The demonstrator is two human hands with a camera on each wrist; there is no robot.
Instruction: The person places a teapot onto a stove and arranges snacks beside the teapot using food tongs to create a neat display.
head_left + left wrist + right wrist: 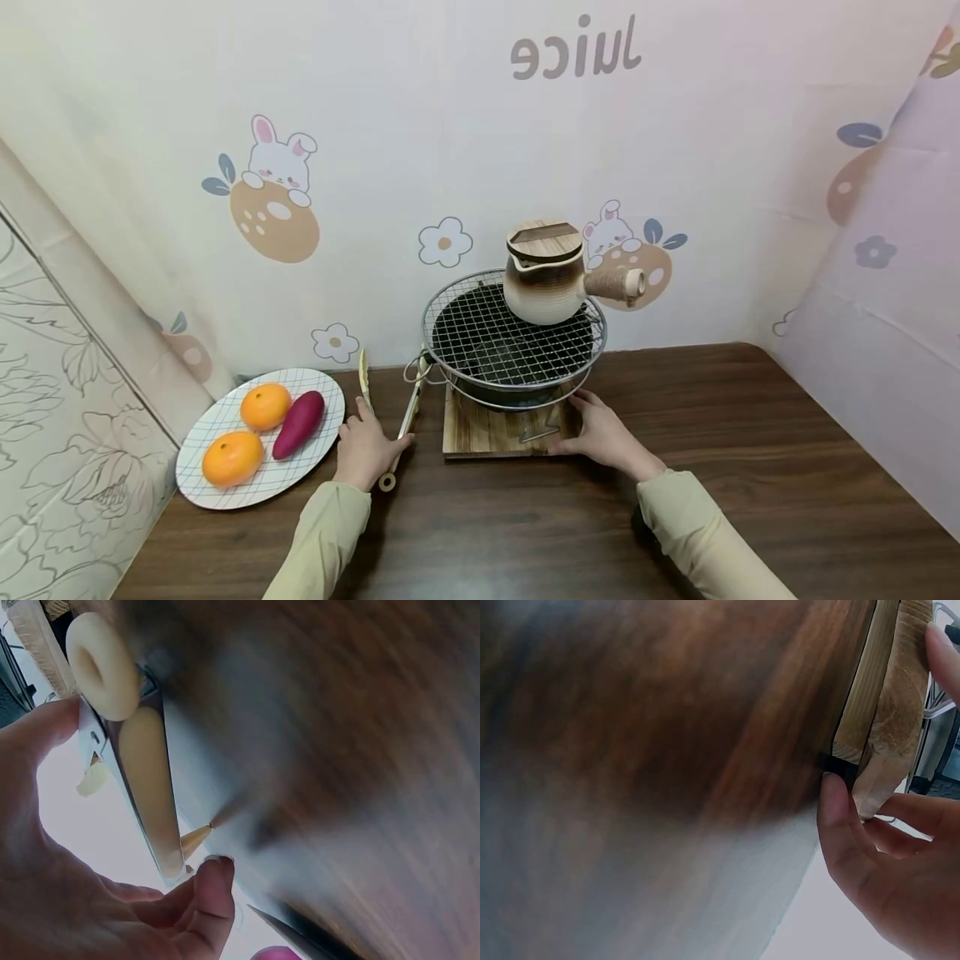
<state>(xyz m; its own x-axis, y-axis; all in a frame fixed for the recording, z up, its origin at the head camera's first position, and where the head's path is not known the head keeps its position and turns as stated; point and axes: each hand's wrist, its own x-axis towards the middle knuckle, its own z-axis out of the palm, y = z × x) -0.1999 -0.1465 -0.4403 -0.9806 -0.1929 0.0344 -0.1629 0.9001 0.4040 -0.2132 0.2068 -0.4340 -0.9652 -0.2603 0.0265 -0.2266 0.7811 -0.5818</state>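
My left hand point(365, 450) holds a pair of metal tongs point(409, 414) beside the board, thumb on one arm and fingers at the other. The tongs' arms stand spread, and their beige ring end point(103, 666) shows close up in the left wrist view. With my right hand point(603, 435) I grip the right edge of a thick wooden board point(897, 705); some fingertips reach its underside. On this board stands a round black grill with a wire mesh point(517, 346). A beige-brown teapot point(543, 292) with a wooden lid and wrapped side handle sits on the mesh.
On the left lies a white checked plate point(198, 437) with two oranges point(247, 433) and a purple sweet potato point(298, 425). A printed curtain point(390, 150) hangs right behind the dark wooden table point(480, 533).
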